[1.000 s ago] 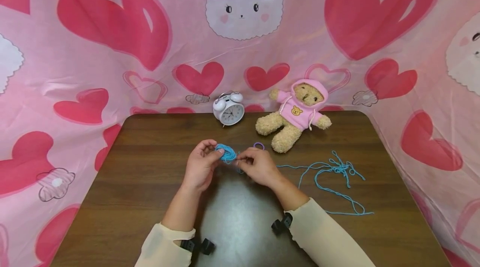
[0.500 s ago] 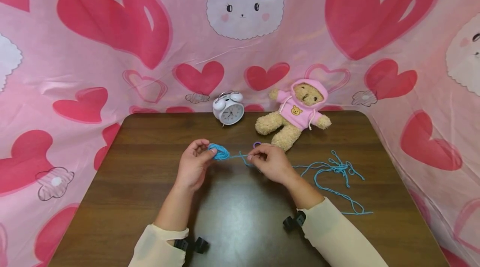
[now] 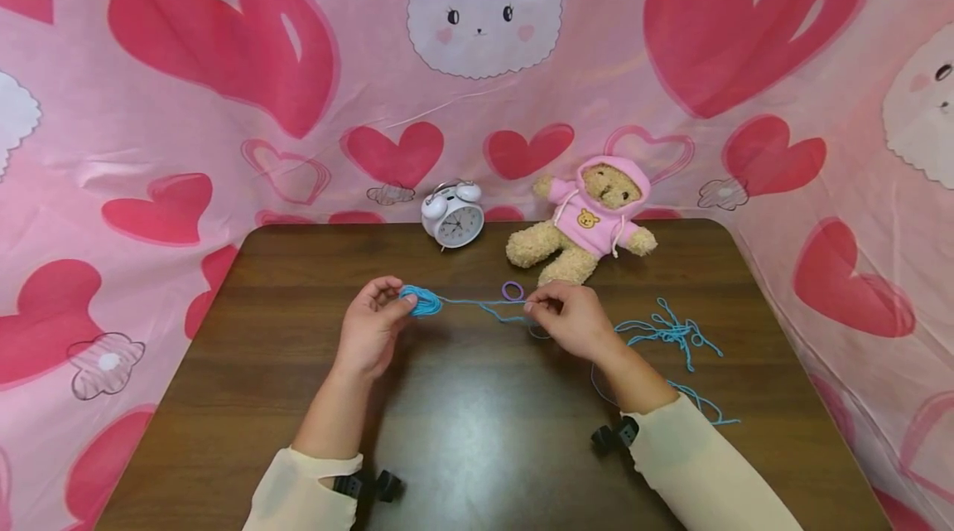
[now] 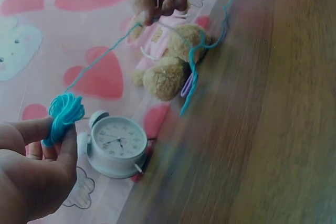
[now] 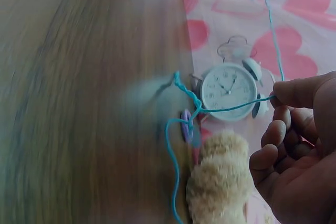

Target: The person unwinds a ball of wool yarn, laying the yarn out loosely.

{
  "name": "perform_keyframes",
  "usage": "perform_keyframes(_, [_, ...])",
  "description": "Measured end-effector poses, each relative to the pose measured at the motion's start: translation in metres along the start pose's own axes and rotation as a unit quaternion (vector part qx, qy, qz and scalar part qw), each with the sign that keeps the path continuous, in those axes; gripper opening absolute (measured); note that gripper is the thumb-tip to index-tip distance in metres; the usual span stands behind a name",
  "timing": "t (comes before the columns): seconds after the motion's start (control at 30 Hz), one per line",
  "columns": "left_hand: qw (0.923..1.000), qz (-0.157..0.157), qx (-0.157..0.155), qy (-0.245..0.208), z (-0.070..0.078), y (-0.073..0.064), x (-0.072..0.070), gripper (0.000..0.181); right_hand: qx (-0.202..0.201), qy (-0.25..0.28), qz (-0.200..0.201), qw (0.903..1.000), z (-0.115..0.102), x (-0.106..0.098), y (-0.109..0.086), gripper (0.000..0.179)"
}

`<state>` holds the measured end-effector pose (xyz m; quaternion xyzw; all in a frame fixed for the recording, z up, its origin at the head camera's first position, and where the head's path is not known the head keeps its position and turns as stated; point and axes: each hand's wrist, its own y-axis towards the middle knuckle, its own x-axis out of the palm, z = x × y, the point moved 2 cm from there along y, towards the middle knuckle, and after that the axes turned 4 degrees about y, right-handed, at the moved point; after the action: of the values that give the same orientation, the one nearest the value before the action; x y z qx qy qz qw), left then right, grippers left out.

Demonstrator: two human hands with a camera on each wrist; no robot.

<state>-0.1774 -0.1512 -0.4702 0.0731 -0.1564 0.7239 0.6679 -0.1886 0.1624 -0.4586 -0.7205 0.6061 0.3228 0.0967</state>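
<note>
My left hand [image 3: 368, 328] pinches a small wound bundle of blue yarn [image 3: 421, 301] between thumb and fingers. From that bundle a single strand [image 3: 477, 301] runs nearly straight to my right hand [image 3: 572, 320], whose thumb and forefinger pinch it. In the right wrist view the strand bends at the fingertips, and a twisted yarn end [image 5: 190, 97] dangles beside it. A loose tangle of blue yarn [image 3: 674, 334] lies on the table to the right of my right hand, part of it hidden behind the wrist.
Beyond the strand lies a purple ring [image 3: 513, 291] on the brown table [image 3: 298, 398]. At the back stand a white alarm clock [image 3: 459, 224] and a teddy bear [image 3: 596, 216] in a pink hoodie. A pink cloth [image 3: 447, 100] with hearts hangs behind the table.
The hands have drawn apart, the right going right and the left slightly left. The strand between them has grown longer, and the purple ring now shows fully.
</note>
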Motion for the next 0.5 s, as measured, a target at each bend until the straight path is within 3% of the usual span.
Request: perform_keyframes(0.5, [0.9996, 0.018, 0.018, 0.010, 0.001, 0.000, -0.022, 0.030, 0.013, -0.032, 0.025, 0.9991, 0.024, -0.036, -0.016, 0.004])
